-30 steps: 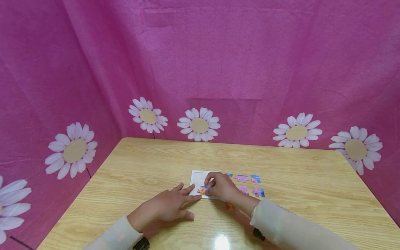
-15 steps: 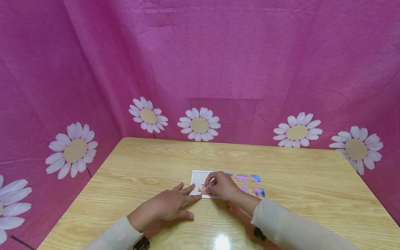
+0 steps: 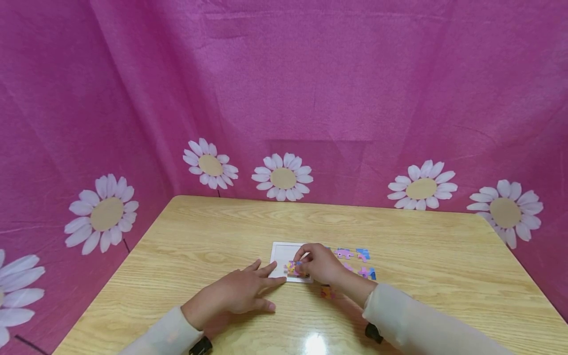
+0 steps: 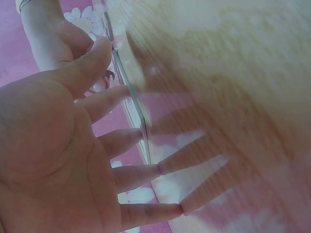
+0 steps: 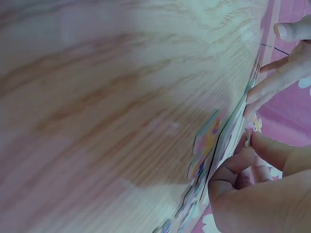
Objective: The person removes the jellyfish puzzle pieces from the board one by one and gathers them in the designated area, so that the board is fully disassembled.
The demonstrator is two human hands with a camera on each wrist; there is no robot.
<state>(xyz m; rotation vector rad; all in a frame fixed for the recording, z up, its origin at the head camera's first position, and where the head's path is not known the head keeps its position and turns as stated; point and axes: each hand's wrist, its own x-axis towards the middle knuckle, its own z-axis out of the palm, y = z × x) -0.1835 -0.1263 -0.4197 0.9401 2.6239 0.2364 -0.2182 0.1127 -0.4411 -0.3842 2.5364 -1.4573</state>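
My right hand (image 3: 321, 266) pinches a yellow and pink jigsaw piece (image 3: 291, 267) between thumb and fingers, low over a white puzzle tray (image 3: 279, 252). The right wrist view shows the thin edge of the held piece (image 5: 248, 141) at the fingertips. Whether it touches the tray's floor I cannot tell. My left hand (image 3: 239, 291) lies with spread, straight fingers, their tips at the tray's near left corner. In the left wrist view, those fingertips (image 4: 170, 209) meet the tabletop and the tray's edge. The right hand hides part of the tray.
Several loose pink and blue jigsaw pieces (image 3: 343, 253) lie right of the tray on the wooden table (image 3: 213, 231). An orange piece (image 3: 327, 291) sits nearer, under the right forearm. A pink cloth (image 3: 337, 98) with printed daisies hangs behind and on the left.
My right hand has shifted slightly to the right with the jigsaw piece still pinched, baring more of the tray's near edge. The left hand has stayed where it was.
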